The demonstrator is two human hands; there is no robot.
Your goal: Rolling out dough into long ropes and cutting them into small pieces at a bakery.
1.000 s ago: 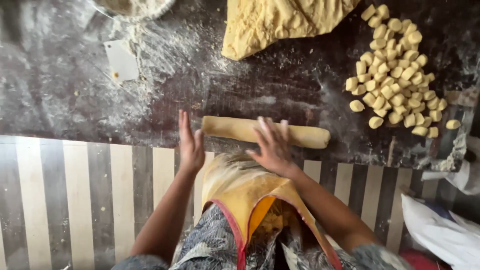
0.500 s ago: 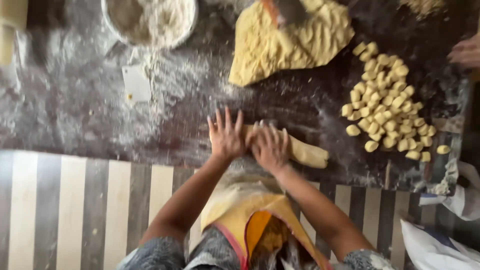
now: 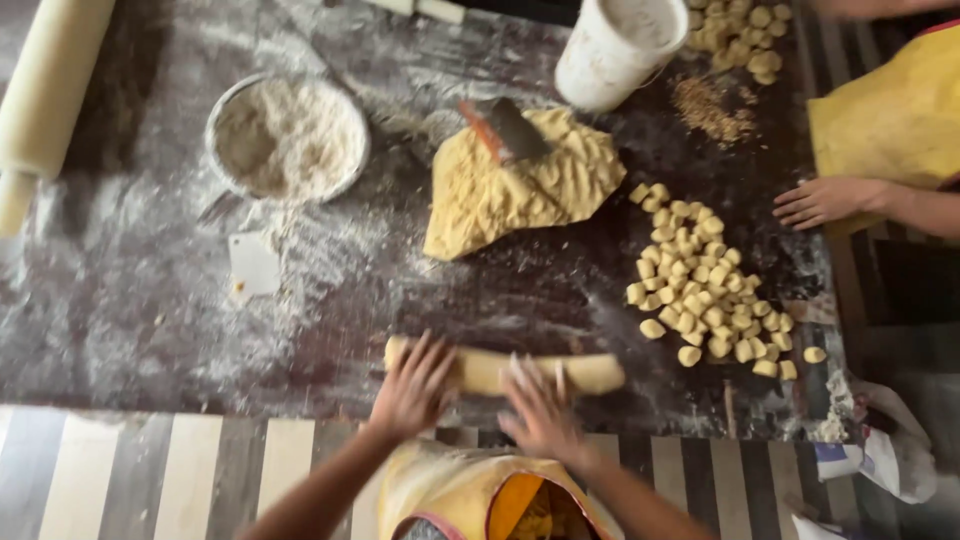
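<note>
Head view
Dough roll [image 3: 500, 370]: lies crosswise near the front edge of the floured desk [image 3: 130, 300].
Left hand [image 3: 413, 390]: grip open, fingers spread flat on the roll's left part.
Right hand [image 3: 540, 410]: grip open, flat on the roll's middle; right end pokes out.
Dough pieces [image 3: 705, 300]: heaped just right.

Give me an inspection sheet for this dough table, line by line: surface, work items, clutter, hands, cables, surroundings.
Surface: dark worktop, heavily floured.
Job's things: dough log lying crosswise near the front edge; cut dough pieces heaped to its right; dough slab with a scraper on it.
Clutter: flour bowl, rolling pin, white tub, small white card.
Hands: left hand and right hand flat on the log, fingers spread.
Cables: nothing seen.
Surroundings: another person's hand on the right edge; striped floor.
</note>
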